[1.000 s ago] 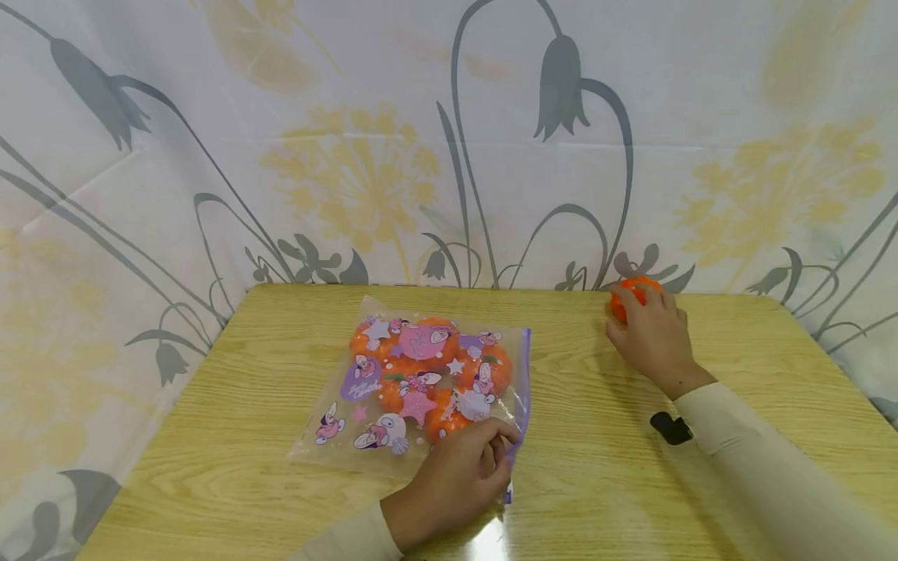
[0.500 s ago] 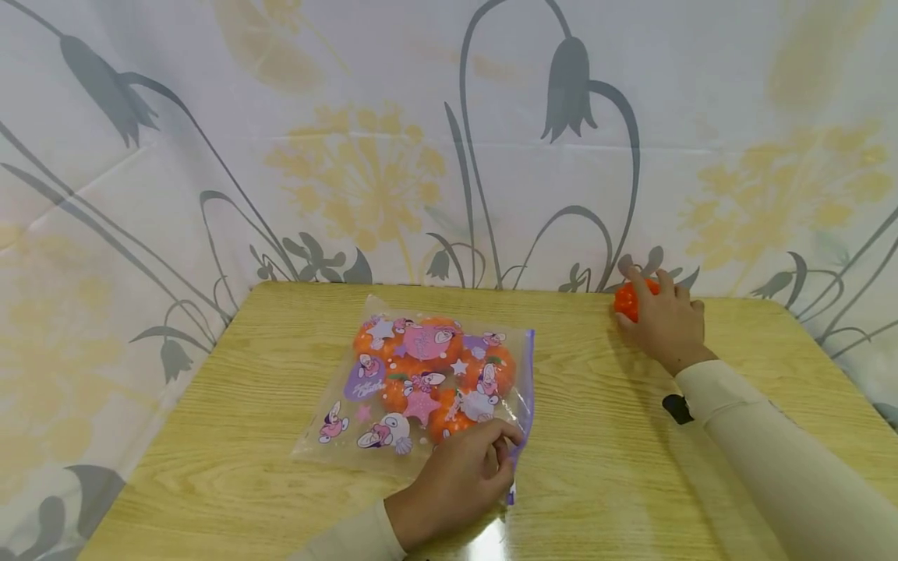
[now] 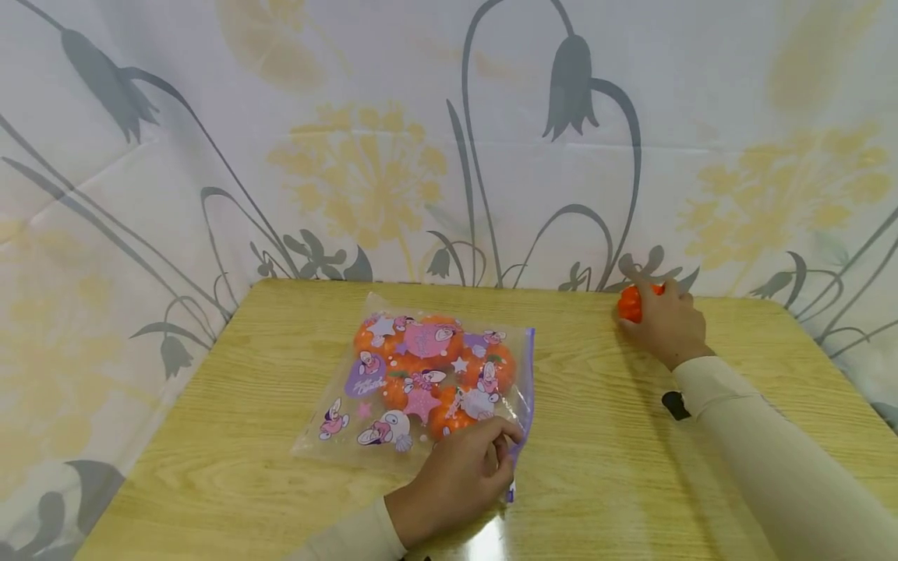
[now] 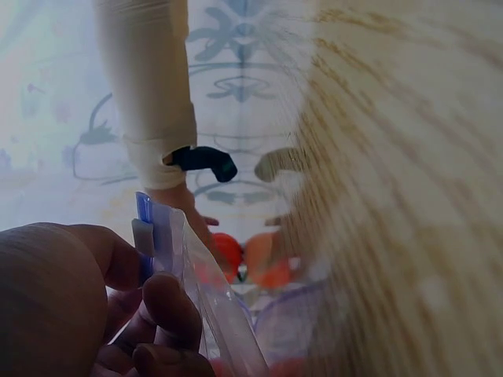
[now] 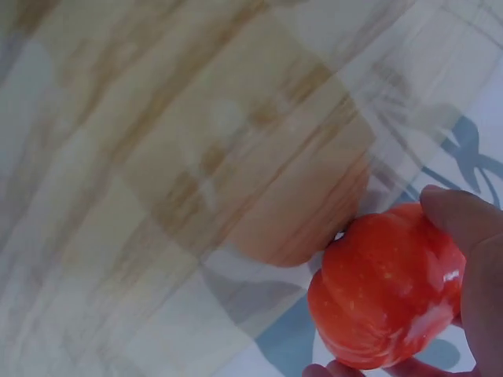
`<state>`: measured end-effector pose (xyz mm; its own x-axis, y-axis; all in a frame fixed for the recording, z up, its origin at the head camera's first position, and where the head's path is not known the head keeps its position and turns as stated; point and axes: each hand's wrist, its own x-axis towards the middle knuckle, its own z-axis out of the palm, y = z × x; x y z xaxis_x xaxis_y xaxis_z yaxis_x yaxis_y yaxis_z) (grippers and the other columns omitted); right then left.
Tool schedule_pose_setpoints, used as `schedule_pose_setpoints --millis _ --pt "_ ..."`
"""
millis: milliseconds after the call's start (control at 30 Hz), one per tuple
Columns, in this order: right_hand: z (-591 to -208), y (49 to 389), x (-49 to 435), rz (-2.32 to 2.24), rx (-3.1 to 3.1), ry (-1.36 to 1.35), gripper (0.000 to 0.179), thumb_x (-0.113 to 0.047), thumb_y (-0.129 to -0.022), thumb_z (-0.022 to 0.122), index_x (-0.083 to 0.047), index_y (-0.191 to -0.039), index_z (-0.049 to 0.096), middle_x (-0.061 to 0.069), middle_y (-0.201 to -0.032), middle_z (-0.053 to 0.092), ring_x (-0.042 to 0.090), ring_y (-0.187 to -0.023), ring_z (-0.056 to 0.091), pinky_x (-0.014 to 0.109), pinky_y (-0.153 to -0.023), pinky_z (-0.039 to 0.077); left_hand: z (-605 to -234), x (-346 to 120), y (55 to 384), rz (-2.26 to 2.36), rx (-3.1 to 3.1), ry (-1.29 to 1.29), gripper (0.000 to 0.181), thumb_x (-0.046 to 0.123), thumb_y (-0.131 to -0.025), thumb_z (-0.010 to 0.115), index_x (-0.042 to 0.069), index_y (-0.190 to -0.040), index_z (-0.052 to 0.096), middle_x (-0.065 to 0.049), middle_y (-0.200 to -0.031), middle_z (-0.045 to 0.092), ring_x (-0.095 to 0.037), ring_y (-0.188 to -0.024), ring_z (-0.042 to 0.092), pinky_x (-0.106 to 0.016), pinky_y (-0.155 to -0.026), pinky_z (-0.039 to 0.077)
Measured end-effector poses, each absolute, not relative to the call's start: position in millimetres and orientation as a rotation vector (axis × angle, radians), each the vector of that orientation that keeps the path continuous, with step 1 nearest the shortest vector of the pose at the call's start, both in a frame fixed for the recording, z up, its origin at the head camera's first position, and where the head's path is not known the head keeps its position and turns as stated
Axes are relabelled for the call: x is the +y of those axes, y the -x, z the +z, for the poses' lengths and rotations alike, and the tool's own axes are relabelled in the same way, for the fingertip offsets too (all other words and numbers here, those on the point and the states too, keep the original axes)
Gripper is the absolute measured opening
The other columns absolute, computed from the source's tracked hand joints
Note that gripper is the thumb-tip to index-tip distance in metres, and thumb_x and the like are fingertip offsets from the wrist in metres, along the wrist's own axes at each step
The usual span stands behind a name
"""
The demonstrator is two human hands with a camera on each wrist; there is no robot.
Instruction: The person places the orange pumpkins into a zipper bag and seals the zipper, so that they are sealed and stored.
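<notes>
A clear zip bag [image 3: 351,449], printed with cartoon figures and stars, lies flat left of middle in the head view. Inside are several orange fruits [image 3: 367,340], partly covered by the print. My left hand [image 3: 456,479] pinches the bag's purple zip edge [image 3: 531,366] near its front corner; a grey slider [image 4: 142,237] shows there in the left wrist view. At the table's back right, my right hand [image 3: 666,331] grips a red-orange ribbed fruit [image 3: 630,305]. The right wrist view shows its lobed, glossy skin, with thumb and fingers curled around it.
The wood-grain table [image 3: 575,436] is glossy and reflects the hands. Right behind its back edge hangs a flower-printed cloth [image 3: 393,179]. A dark band-like piece [image 3: 676,405] sticks out at the right sleeve.
My right hand has shifted slightly right around the ribbed fruit, its fingers changing position on it. The fruit stays near the back edge. My left hand keeps its pinch on the bag.
</notes>
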<state>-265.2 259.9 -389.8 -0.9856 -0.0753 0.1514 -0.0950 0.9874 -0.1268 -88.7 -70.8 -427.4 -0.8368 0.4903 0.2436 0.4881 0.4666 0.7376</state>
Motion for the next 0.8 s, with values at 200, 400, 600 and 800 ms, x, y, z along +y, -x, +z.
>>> schedule_pose_setpoints --millis 200,400,600,800 --pt "-392 262 267 0.29 -3.012 -0.086 0.078 -0.036 -0.09 0.069 -0.003 -0.148 0.03 0.046 -0.127 0.036 0.061 -0.094 0.048 0.064 -0.062 0.052 -427 -70 89 1.34 2.681 -0.889 0.023 0.007 -0.091 0.062 0.014 -0.113 0.064 0.009 -0.085 0.059 0.006 -0.064 0.042 -0.011 -0.06 0.044" --pt "-393 259 268 0.333 -2.974 -0.069 0.079 -0.035 -0.087 0.071 0.005 -0.141 0.029 0.044 -0.13 0.035 0.061 -0.093 0.052 0.065 -0.064 0.053 -426 -71 88 1.337 2.672 -0.864 0.023 0.008 -0.092 0.062 0.015 -0.114 0.063 0.01 -0.086 0.059 0.004 -0.066 0.045 -0.012 -0.062 0.045" --pt "-394 252 264 0.412 -2.94 -0.072 0.076 -0.032 -0.088 0.071 0.005 -0.139 0.028 0.04 -0.126 0.038 0.057 -0.09 0.056 0.063 -0.065 0.054 -426 -70 88 1.332 2.676 -0.867 0.023 0.008 -0.092 0.062 0.015 -0.113 0.063 0.01 -0.086 0.059 0.005 -0.066 0.045 -0.012 -0.062 0.045" --pt "-392 238 252 0.566 -2.849 -0.117 0.076 -0.031 -0.089 0.072 -0.004 -0.148 0.032 0.041 -0.131 0.037 0.058 -0.093 0.058 0.066 -0.075 0.055 -425 -70 88 1.324 2.683 -0.87 0.023 0.009 -0.092 0.063 0.016 -0.113 0.063 0.011 -0.086 0.059 0.005 -0.068 0.046 -0.012 -0.064 0.046"
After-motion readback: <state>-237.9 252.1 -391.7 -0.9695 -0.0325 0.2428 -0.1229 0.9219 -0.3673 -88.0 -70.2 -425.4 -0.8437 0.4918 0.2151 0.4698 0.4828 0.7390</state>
